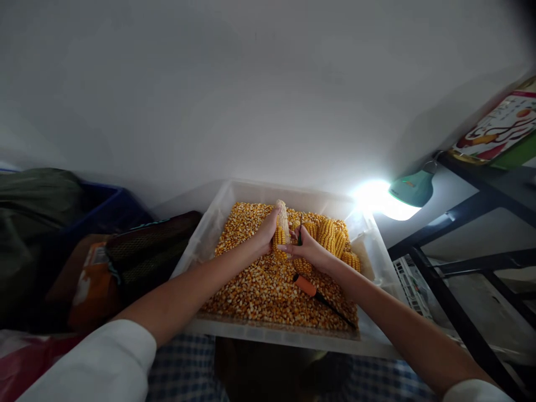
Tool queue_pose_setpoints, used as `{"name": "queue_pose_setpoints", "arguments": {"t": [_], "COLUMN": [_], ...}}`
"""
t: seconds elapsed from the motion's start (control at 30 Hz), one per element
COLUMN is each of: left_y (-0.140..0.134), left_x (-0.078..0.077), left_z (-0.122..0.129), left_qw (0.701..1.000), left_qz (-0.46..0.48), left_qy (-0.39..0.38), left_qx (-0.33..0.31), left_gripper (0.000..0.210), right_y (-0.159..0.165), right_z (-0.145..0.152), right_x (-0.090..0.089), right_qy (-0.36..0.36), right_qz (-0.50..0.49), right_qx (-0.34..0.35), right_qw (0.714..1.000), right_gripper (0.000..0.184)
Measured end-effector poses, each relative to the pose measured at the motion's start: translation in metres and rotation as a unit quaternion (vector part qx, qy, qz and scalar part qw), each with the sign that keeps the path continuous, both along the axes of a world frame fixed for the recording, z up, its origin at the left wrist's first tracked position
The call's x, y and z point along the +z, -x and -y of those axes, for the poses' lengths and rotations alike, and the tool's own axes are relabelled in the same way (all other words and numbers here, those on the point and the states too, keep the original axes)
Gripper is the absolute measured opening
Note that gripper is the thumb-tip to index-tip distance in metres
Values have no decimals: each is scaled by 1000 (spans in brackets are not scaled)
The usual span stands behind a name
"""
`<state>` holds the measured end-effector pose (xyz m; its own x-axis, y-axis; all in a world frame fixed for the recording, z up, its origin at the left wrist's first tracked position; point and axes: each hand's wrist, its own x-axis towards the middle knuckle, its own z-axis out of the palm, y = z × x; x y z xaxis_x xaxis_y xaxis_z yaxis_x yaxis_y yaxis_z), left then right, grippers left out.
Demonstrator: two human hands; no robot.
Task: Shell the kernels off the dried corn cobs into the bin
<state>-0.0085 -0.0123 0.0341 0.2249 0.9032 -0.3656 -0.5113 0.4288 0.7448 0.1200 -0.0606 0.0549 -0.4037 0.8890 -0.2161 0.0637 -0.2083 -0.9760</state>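
Note:
My left hand is wrapped round a corn cob, held upright over the bin. One side of the cob shows bare and pale, while yellow kernels still cover its lower part. My right hand is closed on a thin, dark, pointed tool with some green on it; its kind is not clear. The right thumb presses on the cob's kernels. Beneath both hands, loose corn kernels fill a translucent plastic bin. Several full corn cobs lie just right of my right hand.
An orange-handled tool with a dark shaft lies on the kernels near me. A lit lamp hangs from a dark metal rack at the right. Leftward are a dark mesh bag and a blue crate. A wall stands behind.

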Motion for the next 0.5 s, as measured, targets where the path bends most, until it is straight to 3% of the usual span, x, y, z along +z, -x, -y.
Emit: {"name": "queue_pose_setpoints", "arguments": {"t": [0.43,0.5], "left_y": [6,6], "left_x": [5,8], "left_z": [1,1], "left_qw": [994,995], "left_qz": [67,70], "left_qy": [47,38], "left_qx": [-76,-57], "left_gripper": [52,51], "right_y": [-5,-6], "right_z": [-3,-2], "right_x": [-1,2], "right_qy": [-15,-20], "right_qz": [-48,-41], "right_qx": [29,28], "right_qw": [998,999], "right_gripper": [48,46]}}
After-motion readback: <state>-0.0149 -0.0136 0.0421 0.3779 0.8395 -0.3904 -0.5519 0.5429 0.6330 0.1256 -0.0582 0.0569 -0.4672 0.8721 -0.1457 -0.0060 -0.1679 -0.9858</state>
